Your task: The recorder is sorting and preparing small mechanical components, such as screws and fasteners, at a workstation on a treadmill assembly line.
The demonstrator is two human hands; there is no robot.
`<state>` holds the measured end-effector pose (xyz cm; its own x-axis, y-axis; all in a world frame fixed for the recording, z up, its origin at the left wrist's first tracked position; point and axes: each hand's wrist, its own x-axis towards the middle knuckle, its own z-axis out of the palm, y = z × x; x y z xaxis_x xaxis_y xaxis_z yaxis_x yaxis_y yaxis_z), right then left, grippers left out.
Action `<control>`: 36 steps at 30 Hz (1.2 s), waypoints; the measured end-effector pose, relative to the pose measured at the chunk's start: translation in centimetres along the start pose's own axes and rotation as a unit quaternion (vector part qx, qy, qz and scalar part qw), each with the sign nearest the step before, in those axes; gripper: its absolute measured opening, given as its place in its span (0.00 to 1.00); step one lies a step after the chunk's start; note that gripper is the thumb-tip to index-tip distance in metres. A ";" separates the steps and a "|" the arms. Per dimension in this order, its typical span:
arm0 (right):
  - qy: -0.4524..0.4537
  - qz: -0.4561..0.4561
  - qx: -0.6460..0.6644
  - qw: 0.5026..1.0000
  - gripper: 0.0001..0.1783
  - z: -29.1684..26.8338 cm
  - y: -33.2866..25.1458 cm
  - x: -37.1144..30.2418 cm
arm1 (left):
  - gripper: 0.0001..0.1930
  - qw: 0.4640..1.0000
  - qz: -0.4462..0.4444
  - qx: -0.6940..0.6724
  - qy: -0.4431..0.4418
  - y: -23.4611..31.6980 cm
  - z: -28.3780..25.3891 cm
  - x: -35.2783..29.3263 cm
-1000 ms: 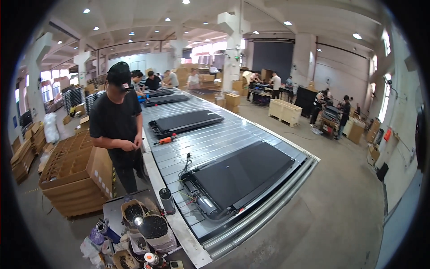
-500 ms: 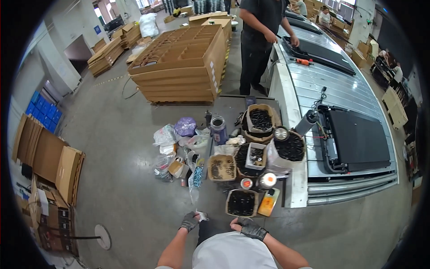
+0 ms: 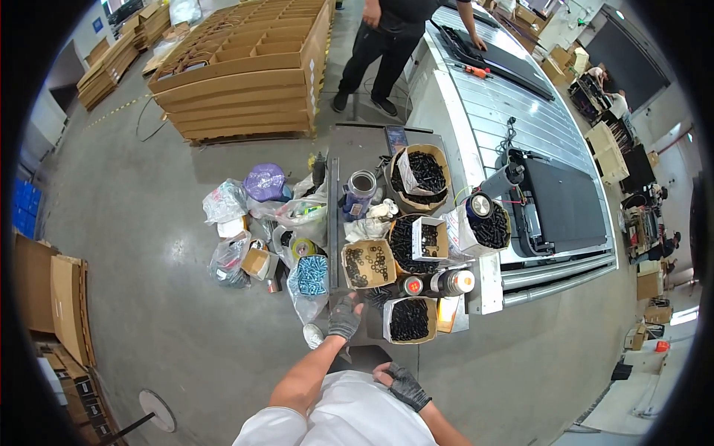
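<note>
My left hand (image 3: 344, 318), in a grey fingerless glove, reaches to the near edge of the small table (image 3: 335, 137). Its fingers are extended and a little apart, just below an open carton of dark washers (image 3: 370, 264). Close to my waist is my right hand (image 3: 405, 385), gloved the same way, with its fingers curled in toward the thumb; whatever they may hold is hidden. A carton of black screws (image 3: 410, 320) stands at the table's near end. Behind it are a bottle with an orange-marked lid (image 3: 451, 282) and a white box of small parts (image 3: 426, 239).
Plastic bags (image 3: 227, 201) and a bag of blue screws (image 3: 312, 276) lie left of the table. On the right, a metal roller bench (image 3: 476, 141) carries black flat machines (image 3: 561, 201). A person (image 3: 387, 44) stands beyond, near stacked cardboard trays (image 3: 238, 104).
My left hand has moved forward and right, up to the table edge near the washers. My right hand stays near my waist. The view has shifted right and closer to the table.
</note>
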<state>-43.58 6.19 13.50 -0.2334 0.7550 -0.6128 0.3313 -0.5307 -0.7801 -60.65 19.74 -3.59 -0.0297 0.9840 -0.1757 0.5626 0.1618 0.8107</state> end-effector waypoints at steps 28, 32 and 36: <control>-0.025 -0.113 0.027 0.993 0.10 -7.2 1.6 8.0 | 0.24 0.899 -0.006 0.354 -0.260 2.5 0.6 2.5; -0.002 -0.104 0.008 0.995 0.09 -6.1 0.4 9.8 | 0.24 0.888 0.018 0.353 -0.294 1.6 0.0 1.8; 0.059 -0.148 -0.020 0.987 0.13 -2.9 2.2 12.6 | 0.20 0.913 0.027 0.314 -0.260 -1.1 -0.5 1.6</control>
<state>-43.14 15.61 4.44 -0.2180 0.9154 -0.3384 0.3016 -0.2665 -0.9154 -61.75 21.13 -4.43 0.3172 0.7938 -0.5190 0.9189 -0.1220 0.3751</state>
